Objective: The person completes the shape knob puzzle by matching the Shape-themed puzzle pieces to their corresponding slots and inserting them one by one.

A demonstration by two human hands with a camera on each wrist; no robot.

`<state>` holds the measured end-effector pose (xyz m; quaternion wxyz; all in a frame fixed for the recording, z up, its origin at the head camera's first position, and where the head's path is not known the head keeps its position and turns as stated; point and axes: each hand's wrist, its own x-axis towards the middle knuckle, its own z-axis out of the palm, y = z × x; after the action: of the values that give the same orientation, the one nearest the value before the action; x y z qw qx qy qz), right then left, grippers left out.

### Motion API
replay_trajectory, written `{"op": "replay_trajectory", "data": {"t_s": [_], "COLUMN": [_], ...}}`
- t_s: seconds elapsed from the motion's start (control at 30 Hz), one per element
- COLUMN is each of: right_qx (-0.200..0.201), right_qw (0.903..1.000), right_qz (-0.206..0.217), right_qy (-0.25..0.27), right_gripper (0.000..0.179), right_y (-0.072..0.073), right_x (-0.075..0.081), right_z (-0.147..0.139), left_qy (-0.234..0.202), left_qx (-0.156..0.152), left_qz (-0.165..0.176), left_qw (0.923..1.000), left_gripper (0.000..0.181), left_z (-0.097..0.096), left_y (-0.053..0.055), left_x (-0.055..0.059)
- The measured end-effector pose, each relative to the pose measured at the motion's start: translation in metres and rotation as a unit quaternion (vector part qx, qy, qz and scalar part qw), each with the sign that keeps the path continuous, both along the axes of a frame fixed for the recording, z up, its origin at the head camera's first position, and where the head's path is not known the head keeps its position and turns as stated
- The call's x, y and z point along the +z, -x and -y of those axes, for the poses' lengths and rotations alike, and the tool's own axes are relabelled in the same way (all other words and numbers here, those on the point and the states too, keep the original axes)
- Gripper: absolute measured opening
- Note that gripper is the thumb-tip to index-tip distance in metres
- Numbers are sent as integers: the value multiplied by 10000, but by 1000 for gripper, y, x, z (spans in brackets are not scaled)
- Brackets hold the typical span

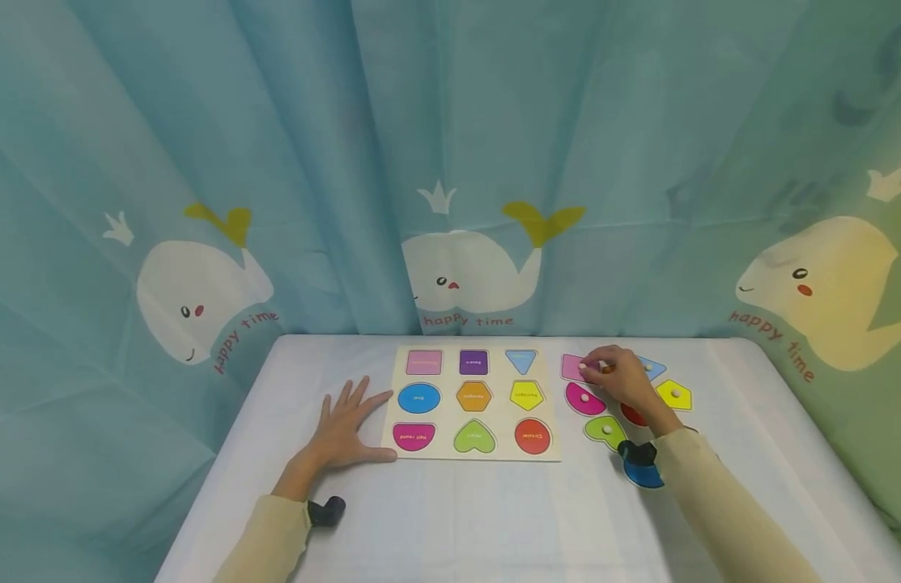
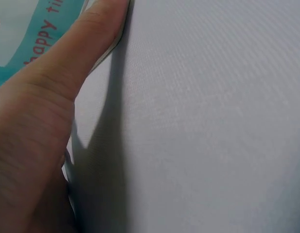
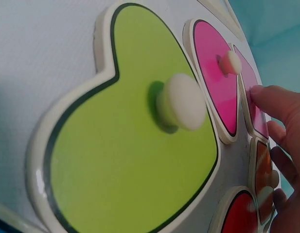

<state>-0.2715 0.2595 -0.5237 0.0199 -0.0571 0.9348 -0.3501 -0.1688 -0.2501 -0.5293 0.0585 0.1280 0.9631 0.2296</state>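
Observation:
My left hand (image 1: pixel 344 429) lies on the table with fingers spread, index fingertip and thumb at the left edge of the white shape board (image 1: pixel 448 410). Printed shapes in several colours cover the board. In the left wrist view, the thumb (image 2: pixel 67 53) reaches the board's edge. To the right of the board, my right hand (image 1: pixel 626 380) pinches the knob of a pink rectangle puzzle piece (image 1: pixel 570 367). Close by are a magenta half-round piece (image 3: pixel 208 53) and an orange piece (image 3: pixel 262 174), partly behind the fingers. A green heart piece (image 3: pixel 115 150) fills the right wrist view's foreground.
Among the loose knobbed pieces are a yellow pentagon (image 1: pixel 675 396), a light blue triangle (image 1: pixel 654 369), a red piece (image 1: pixel 631 414) and a blue piece (image 1: pixel 643 476), the last two partly under the right arm. A whale-print curtain (image 1: pixel 465 121) hangs behind the white table (image 1: pixel 450 518).

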Motion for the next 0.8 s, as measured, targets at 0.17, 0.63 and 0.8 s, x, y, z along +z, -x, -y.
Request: {"op": "replay_trajectory", "data": {"t_s": [0.17,0.63,0.8], "right_qx": [-46,-242,-341], "right_qw": [9998,9994,9989], "right_qz": [110,109,80], "right_qy": [126,225,314], "right_gripper": [30,32,33], "right_y": [0,1,0], "right_x": [-1,-2,1], "right_z": [1,2,7], "left_qy": [20,-47,-121], "left_qx": [13,78,113], "left_qz": [19,-40,-16], "left_qw": [10000,10000,9999], "left_gripper": [103,105,105], "left_z": [0,-3,-3], "left_y": [1,3,-2], "left_x": [-2,1,2]}}
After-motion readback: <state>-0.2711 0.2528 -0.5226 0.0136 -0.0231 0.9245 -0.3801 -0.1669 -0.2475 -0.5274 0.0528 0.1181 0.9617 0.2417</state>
